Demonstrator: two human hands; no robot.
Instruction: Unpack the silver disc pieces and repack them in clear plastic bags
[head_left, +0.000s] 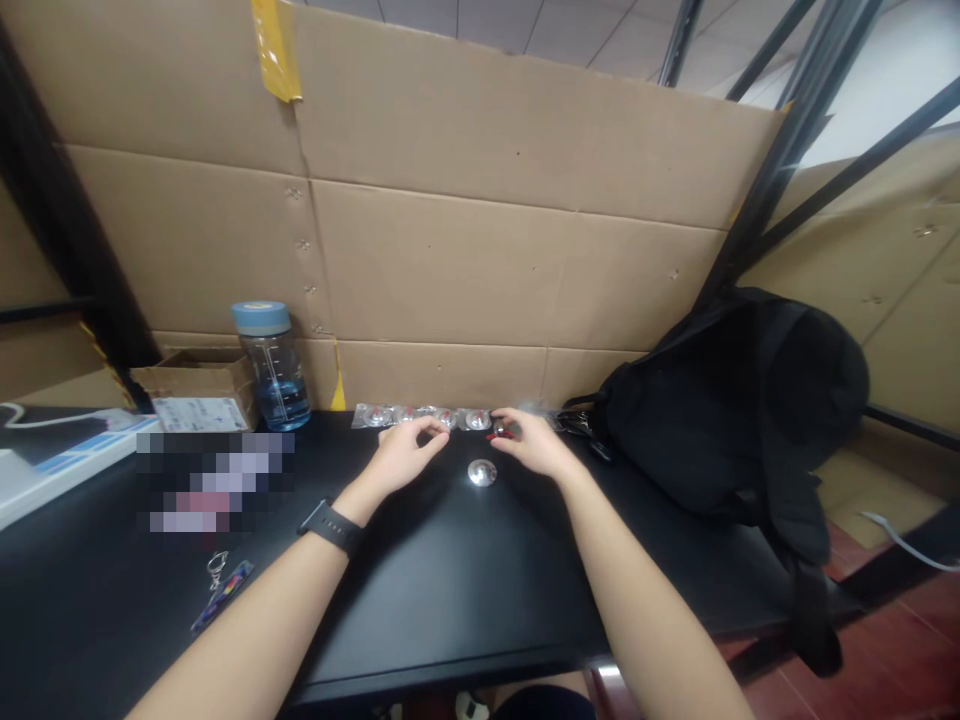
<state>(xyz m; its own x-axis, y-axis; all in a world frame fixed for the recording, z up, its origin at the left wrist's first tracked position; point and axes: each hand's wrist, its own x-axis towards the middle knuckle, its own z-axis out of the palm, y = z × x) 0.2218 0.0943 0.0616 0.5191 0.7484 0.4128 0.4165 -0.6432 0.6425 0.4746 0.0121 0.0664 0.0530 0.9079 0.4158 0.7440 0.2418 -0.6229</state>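
A shiny round metal disc (pixel 482 473) lies on the black table between my hands. My left hand (pixel 405 455) hovers left of it, thumb and curled fingers apart with nothing between them. Just beyond the disc, my right hand (pixel 531 442) has its thumb and fingers around a small dark piece with a red edge (pixel 501 432); its full shape is hidden. Behind both hands runs a row of clear plastic packets (pixel 476 420), holding silvery round pieces with red marks. My left fingers partly cover this row.
A blue-lidded water bottle (pixel 274 370) stands by a small cardboard box (pixel 199 385) at the back left. A white power strip (pixel 75 465) and a keychain (pixel 223 595) lie left. On the right sits a black backpack (pixel 735 420). A cardboard wall (pixel 480 250) closes the back.
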